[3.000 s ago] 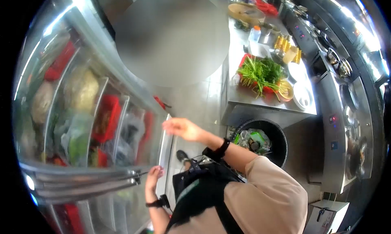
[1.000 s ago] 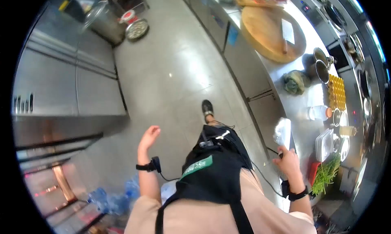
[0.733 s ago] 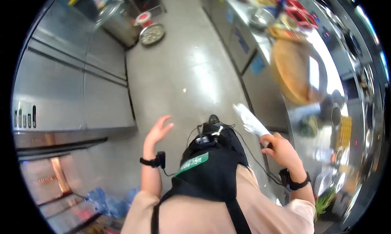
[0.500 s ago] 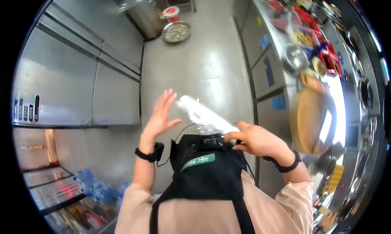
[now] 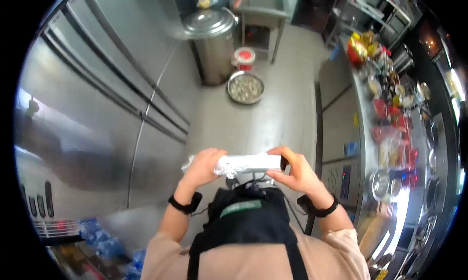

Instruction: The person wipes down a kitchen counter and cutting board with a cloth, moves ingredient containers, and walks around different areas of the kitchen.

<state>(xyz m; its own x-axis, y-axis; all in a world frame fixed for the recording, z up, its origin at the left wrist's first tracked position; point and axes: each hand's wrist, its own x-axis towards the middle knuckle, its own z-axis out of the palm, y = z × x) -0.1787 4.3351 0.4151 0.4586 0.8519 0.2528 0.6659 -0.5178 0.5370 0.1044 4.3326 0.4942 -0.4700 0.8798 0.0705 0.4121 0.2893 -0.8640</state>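
Unlike a moment ago, both hands now grip the crinkled, silvery-white roll: the left hand, free before, has joined the right hand. The roll lies level, its ruffled film poking out at nine o'clock. At twelve o'clock, a metal pan holds pale lumps; beside it stands a lidded pot.

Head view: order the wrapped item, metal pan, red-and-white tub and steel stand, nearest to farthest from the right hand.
1. Wrapped item: held by the right hand.
2. Metal pan: ahead, leftward.
3. Red-and-white tub: just behind the pan.
4. Steel stand: behind the tub.
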